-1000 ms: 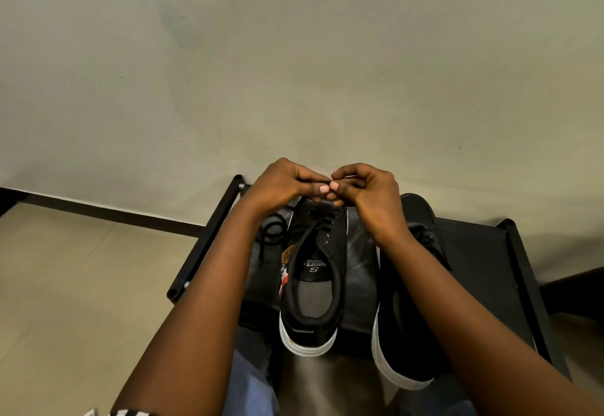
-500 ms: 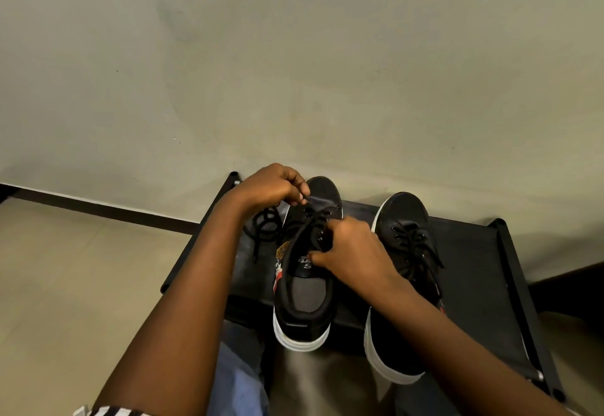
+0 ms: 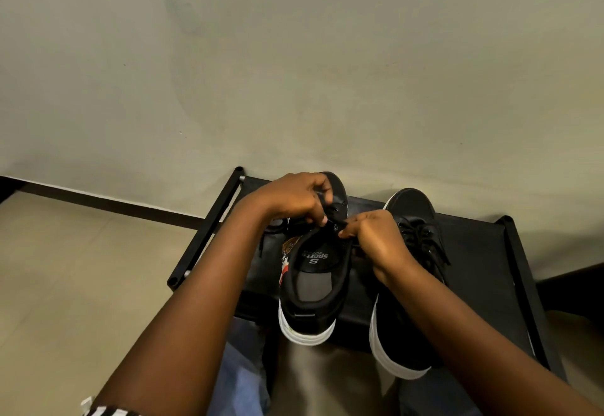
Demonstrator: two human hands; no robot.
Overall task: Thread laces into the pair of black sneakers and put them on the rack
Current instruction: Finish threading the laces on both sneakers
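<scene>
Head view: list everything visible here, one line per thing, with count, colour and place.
sneakers: 2, black with white soles, side by side on the rack; the right one is laced.
lace: 1, black, loose end lying left of the left sneaker.
rack: 1, black, against the wall.
wall: 1, pale grey-green, behind the rack.
skirting: 1, dark, along the wall foot.
floor: beige, left of the rack.
left hand: 1, fingers curled over the left sneaker's eyelets.
right hand: 1, pinching at the same sneaker's eyelets.
</scene>
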